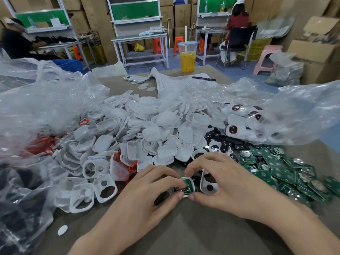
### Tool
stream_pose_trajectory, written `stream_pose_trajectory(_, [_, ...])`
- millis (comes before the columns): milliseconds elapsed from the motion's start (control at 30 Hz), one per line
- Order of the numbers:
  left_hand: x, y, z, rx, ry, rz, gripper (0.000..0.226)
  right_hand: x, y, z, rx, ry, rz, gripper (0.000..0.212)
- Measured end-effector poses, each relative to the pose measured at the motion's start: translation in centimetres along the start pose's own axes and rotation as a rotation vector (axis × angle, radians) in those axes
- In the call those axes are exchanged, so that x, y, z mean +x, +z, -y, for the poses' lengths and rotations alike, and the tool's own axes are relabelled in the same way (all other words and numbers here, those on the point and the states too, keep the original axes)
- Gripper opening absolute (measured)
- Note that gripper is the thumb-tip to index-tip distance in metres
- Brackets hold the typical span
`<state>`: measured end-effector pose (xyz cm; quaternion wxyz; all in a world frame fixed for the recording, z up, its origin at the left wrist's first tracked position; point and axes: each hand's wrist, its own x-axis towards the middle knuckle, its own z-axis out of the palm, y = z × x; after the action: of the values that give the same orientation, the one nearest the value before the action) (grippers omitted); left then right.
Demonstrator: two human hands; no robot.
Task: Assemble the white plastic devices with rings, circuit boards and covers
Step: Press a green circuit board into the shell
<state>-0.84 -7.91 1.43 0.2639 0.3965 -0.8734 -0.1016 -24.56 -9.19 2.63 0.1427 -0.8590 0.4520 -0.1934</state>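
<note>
Both hands meet at the table's near middle over a white plastic shell [190,188] with a green circuit board [186,184] lying in it. My left hand [152,188] pinches the shell's left side with thumb and curled fingers. My right hand [219,179] pinches its right side, thumb below, fingers above. A second white shell with holes [208,184] lies under my right palm. A heap of white covers [147,129] fills the middle. Green circuit boards [287,173] are piled at the right. White frames with cut-outs [88,188] lie at the left, red rings [49,150] beyond them.
Crumpled clear plastic bags [42,107] spread across the left and right, the right one [294,115] holding finished devices. A phone [135,78], paper sheet [184,82], pen [203,78] and a cup of orange drink [187,58] stand at the far edge. Seated people work at benches behind.
</note>
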Motion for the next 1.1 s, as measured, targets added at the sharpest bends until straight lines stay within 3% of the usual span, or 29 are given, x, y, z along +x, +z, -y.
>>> stream_pose_trajectory(1100, [0.28,-0.23,-0.86,0.037,-0.037,0.070,0.023,-0.04,0.10,-0.35,0.041,0.007,0.007,0.039])
